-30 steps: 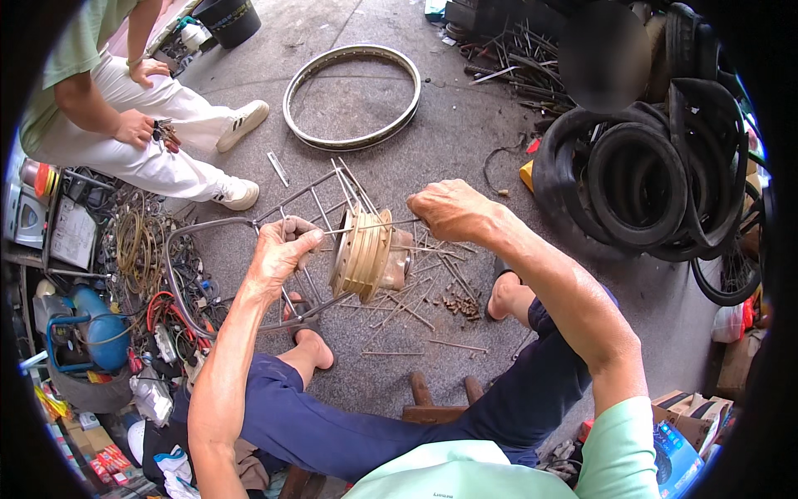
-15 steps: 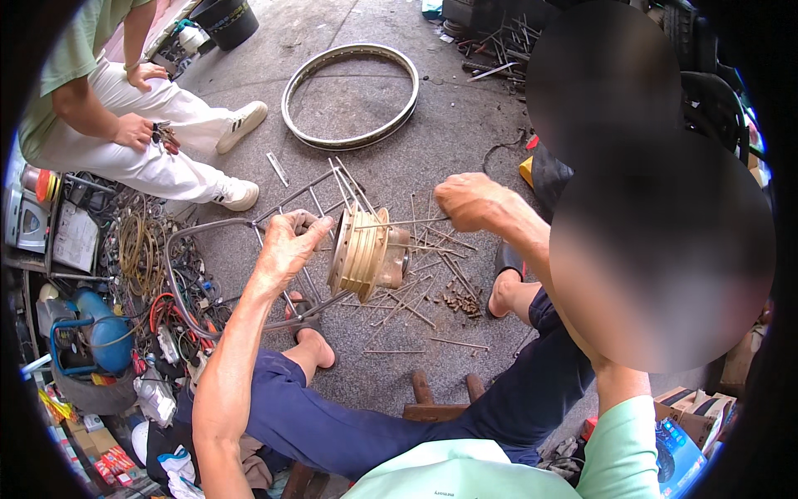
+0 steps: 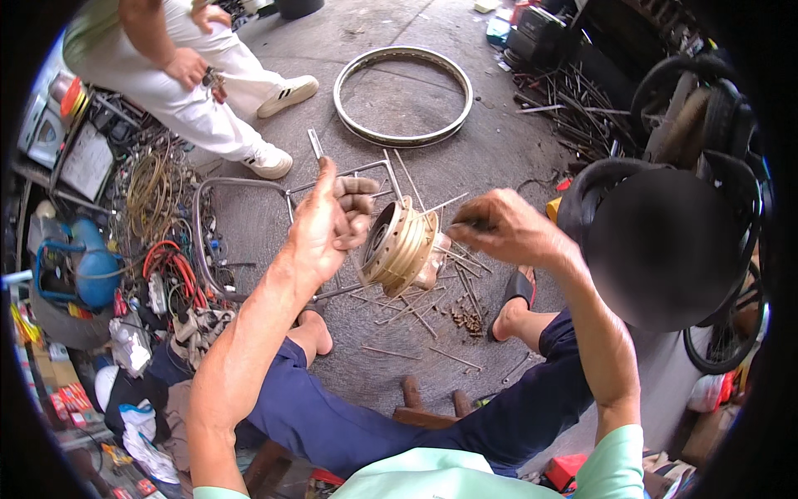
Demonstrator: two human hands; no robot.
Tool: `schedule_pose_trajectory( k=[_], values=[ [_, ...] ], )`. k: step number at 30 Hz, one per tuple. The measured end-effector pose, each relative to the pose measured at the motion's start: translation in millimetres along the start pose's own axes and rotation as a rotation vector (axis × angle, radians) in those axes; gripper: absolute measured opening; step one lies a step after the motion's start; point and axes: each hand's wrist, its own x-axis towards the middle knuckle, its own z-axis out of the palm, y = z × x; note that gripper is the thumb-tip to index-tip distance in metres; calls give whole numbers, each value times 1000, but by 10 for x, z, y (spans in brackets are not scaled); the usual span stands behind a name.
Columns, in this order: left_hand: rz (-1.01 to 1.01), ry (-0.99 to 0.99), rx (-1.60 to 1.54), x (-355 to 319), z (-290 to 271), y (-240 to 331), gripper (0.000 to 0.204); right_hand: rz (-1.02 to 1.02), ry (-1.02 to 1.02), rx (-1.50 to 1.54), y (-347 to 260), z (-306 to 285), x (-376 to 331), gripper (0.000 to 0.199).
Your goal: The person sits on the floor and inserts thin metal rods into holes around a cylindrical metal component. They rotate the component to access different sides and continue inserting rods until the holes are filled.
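A gold-coloured wheel hub sits tilted between my hands, with a few thin metal spokes standing out of its flange. My left hand is beside the hub's left face, thumb raised and fingers loosely bent apart, with nothing in it. To the right of the hub is my right hand, its fingers curled together near the hub's rim. Whatever those fingers may hold is hidden. One spoke's free end shows just above the right fingertips. More loose spokes and a pile of small brass-coloured nipples lie on the ground below.
A bare wheel rim lies ahead on the floor. Behind the hub is a tubular metal frame. A person in white trousers stands at far left. Cables and a blue machine crowd the left; metal rods and tyres the right.
My left hand has come off the hub's edge and opened, thumb up. My right hand has moved closer to the hub, off the spoke it was at. The whole view has shifted.
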Motion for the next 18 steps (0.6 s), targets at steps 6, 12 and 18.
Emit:
schedule_pose_trajectory(
  k=[6, 12, 18],
  values=[
    [240, -113, 415, -243, 435, -204, 66, -85, -106, 487, -469, 594, -58, 26],
    [1167, -287, 1467, -913, 828, -689, 46, 76, -143, 349, -420, 414, -350, 27],
    [1089, -277, 1718, -923, 654, -842, 62, 232, -102, 749, -191, 575, -434, 35]
  ],
)
